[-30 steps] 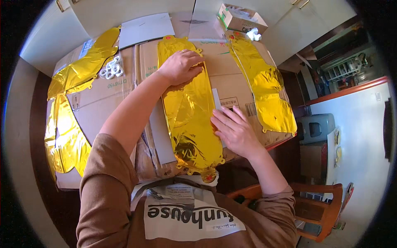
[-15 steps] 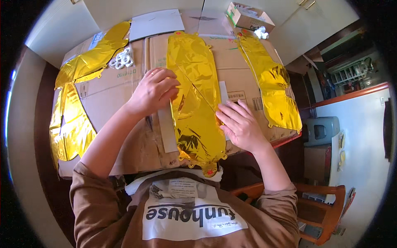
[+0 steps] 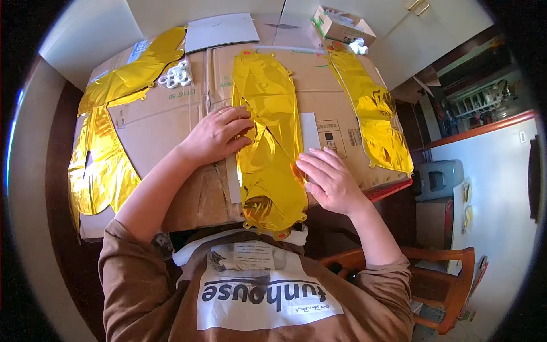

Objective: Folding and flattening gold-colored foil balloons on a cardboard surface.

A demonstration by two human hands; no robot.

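on cardboard (image 3: 162, 125), a gold strip (image 3: 275, 185) lies between left grip (image 3: 217, 138) and right grip (image 3: 335, 182).

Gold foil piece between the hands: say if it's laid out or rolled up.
Laid out: the gold foil piece lies long and wrinkled over the cardboard. Whether layers are folded underneath, I cannot tell.

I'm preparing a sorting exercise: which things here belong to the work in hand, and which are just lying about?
Belonging:
middle gold foil, left hand and right hand at its edges
likely the left gold foil and right gold foil

Apparently lying about:
white rings
open box
wooden chair
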